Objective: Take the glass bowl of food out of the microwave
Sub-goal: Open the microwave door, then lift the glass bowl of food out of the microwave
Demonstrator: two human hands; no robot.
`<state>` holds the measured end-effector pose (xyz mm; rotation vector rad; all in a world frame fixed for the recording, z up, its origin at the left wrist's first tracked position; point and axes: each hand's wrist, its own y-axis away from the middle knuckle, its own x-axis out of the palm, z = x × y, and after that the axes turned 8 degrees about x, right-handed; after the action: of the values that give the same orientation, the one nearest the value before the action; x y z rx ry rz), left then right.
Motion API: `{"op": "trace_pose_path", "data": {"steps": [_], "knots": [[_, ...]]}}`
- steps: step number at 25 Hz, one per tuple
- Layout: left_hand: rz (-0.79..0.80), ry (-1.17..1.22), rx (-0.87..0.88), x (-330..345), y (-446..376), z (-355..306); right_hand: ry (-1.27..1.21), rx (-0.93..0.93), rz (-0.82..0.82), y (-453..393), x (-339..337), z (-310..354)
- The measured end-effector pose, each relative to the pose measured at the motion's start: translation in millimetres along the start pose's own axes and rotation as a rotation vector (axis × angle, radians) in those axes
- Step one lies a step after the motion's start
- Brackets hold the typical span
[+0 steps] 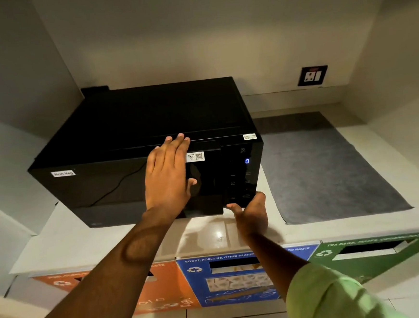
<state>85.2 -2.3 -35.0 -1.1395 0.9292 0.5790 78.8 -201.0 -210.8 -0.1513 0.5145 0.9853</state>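
A black microwave [117,151] stands on a white counter, its door closed and dark. A "Non-Veg" label sits at the door's upper left, and the display at the right shows a blue 0. My left hand [169,172] lies flat against the door's upper middle, fingers spread and reaching over the top edge. My right hand [251,213] is at the lower right corner of the front, palm up, with its fingertips tucked under the bottom of the control panel near the door's edge. The glass bowl is not visible; the door hides the inside.
A grey mat [329,169] lies on the white counter [79,239] right of the microwave. A wall socket [312,75] sits on the back wall. Below the counter's front edge are orange [168,287], blue [228,277] and green [376,256] waste bins with slots.
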Motion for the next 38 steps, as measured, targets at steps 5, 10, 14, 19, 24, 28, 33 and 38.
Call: {"op": "trace_pose_path", "data": {"steps": [5,10,14,19,24,28,33,38], "knots": [[-0.001,0.013,0.024,-10.7,14.4,-3.7,0.070,-0.043,0.176,0.2,-18.0,-2.9],[0.013,0.098,0.026,-26.8,34.5,-6.1,-0.175,-0.186,0.350,5.0,-46.0,4.5],[-0.062,0.188,0.110,-42.4,69.5,3.0,-0.259,-0.204,0.286,3.8,-69.9,62.7],[-0.156,0.474,0.079,-68.5,105.0,9.6,-0.344,-0.159,0.241,12.1,-87.8,122.5],[-0.232,0.691,-0.166,-109.8,121.6,21.6,-0.510,0.057,0.219,19.5,-98.5,168.6],[-0.153,0.723,-0.370,-135.9,132.2,35.1,-0.518,0.141,0.206,19.3,-105.2,175.5],[-0.005,0.551,-0.484,-152.6,143.4,67.7,-0.560,0.162,0.139,32.4,-101.2,184.9],[0.376,0.284,-0.516,-161.0,149.4,102.7,-0.537,0.130,0.078,40.2,-95.4,187.0]]}}
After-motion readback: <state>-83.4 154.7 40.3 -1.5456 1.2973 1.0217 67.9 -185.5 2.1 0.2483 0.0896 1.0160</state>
